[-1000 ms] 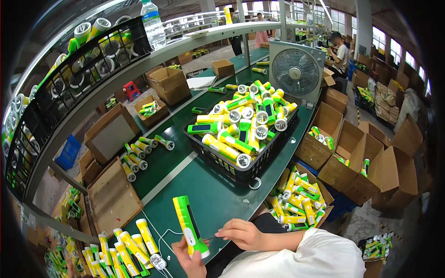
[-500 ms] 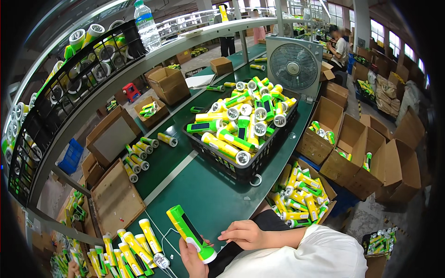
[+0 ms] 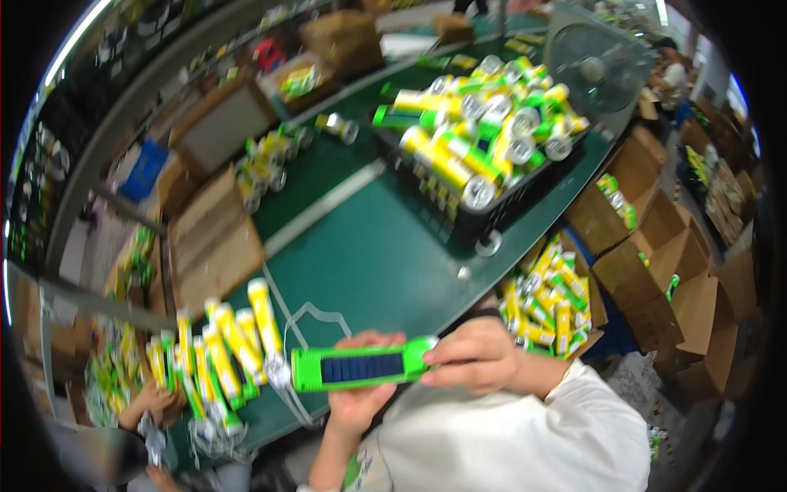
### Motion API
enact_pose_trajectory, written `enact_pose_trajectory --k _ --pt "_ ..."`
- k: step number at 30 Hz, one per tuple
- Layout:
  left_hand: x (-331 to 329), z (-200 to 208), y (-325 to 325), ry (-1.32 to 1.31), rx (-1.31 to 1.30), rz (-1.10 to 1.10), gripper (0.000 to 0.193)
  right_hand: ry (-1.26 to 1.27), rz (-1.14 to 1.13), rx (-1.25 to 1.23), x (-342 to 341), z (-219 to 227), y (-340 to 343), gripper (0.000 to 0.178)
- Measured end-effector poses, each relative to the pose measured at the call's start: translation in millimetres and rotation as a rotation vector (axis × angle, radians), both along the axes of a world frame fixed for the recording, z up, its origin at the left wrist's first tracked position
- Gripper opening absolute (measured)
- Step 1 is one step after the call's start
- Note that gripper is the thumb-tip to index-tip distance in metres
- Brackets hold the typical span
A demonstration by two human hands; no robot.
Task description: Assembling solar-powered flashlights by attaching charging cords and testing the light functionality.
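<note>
Green plastic, dark panel upward: held the flashlight (image 3: 361, 370) with the left hand (image 3: 358, 405), curled around its middle, above the surface's near edge. Pinched its pale end with the fingertips of the right hand (image 3: 477, 357). Judged a two-handed handling step; likely called for a steady left grip during any move at that end. Farther out, saw bunched flashlights (image 3: 220, 353) toward the near left corner of the green surface (image 3: 361, 262), and a heaped black basket (image 3: 492, 220) by its right edge.

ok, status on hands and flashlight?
Left hand holding green flashlight, solar panel up. Right hand at its wider end, grip unclear. Nothing seen blocking; other flashlights close by, left.
</note>
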State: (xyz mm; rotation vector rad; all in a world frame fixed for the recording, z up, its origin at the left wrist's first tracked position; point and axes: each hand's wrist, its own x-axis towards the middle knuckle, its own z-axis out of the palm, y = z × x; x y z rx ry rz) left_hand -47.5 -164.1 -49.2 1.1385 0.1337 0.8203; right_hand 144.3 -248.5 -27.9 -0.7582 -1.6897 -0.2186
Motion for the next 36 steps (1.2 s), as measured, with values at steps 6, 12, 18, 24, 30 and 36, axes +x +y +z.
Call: enact_pose_trajectory --k 6,12,18,24,30,36 --pt "4 3 4 -0.07 0.064 -0.052 0.062 -0.067 0.108 -0.064 1 22 -2 0.016" --pt "0 -9 -2 -0.137 0.042 -0.081 0.064 -0.015 0.184 -0.034 -4 20 4 0.013" --pt "-7 -9 -4 -0.094 0.119 -0.023 0.064 -0.029 0.148 0.057 -13 22 3 0.008" --pt "-13 2 -5 -0.057 0.206 0.128 0.067 0.005 0.066 0.149 -17 18 5 0.013" --pt "5 -16 11 -0.19 0.809 0.666 0.068 0.402 -0.098 -0.148 -24 -2 5 0.025" --pt "-1 -6 21 -0.093 0.328 0.725 0.074 0.288 -0.491 -0.139 2 1 -4 0.022"
